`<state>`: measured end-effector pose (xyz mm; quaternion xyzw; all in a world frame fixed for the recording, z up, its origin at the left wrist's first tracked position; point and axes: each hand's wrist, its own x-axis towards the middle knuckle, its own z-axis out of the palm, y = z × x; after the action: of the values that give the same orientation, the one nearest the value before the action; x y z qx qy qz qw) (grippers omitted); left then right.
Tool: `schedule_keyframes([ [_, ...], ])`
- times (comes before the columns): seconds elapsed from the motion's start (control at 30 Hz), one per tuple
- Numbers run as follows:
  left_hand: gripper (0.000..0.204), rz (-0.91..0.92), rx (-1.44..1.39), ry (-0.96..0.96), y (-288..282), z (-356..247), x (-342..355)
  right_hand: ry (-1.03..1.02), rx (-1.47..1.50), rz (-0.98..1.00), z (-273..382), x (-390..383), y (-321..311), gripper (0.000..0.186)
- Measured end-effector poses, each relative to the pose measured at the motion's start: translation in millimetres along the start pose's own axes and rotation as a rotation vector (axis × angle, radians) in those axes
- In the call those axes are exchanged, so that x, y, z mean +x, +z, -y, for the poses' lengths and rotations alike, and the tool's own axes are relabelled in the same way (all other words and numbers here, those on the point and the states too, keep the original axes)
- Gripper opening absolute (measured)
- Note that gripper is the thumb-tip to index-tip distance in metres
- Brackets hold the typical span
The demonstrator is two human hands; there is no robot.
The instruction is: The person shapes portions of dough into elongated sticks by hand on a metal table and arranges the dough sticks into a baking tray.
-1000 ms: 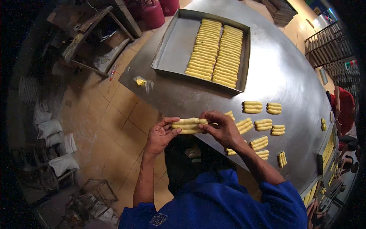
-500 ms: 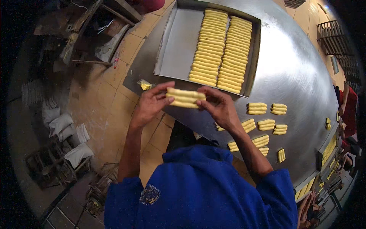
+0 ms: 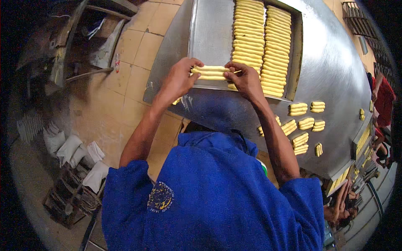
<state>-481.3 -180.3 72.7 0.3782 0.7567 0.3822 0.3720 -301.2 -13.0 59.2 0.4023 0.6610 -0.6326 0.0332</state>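
Note:
My left hand (image 3: 181, 79) pinches one end of a yellow three-ridged strip of dough (image 3: 210, 73), and my right hand (image 3: 245, 79) grips the other end. Both hands hold it level over the near edge of a shallow metal tray (image 3: 205, 35), at its left part. Two long columns of similar dough strips (image 3: 276, 50) fill the tray's middle and right. Several more grouped dough pieces (image 3: 298, 108) lie on the steel table (image 3: 339, 83) to the right of my hands. A small yellow lump in clear plastic (image 3: 178, 101) lies below my left hand, partly hidden.
A worn wooden stand (image 3: 83, 42) is on the tiled floor at left, with white sacks (image 3: 67, 148) nearer. Co-workers in red (image 3: 383, 98) stand along the table's right side, near further trays of dough (image 3: 361, 140). A metal rack (image 3: 356, 19) is at upper right.
Both my hands have moved forward, away from my body, carrying the held dough from the table's front edge up over the tray. The view has shifted as my body leaned forward.

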Motion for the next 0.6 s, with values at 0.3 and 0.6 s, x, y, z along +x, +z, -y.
schedule_keyframes([
  [0.3,0.03,0.163,0.536,-0.031,30,3,7,-0.246,-0.437,-0.115,-20,2,25,0.027],
  [0.6,0.024,0.194,0.669,0.041,41,5,16,-0.337,-0.696,-0.177,-17,-1,22,0.028],
])
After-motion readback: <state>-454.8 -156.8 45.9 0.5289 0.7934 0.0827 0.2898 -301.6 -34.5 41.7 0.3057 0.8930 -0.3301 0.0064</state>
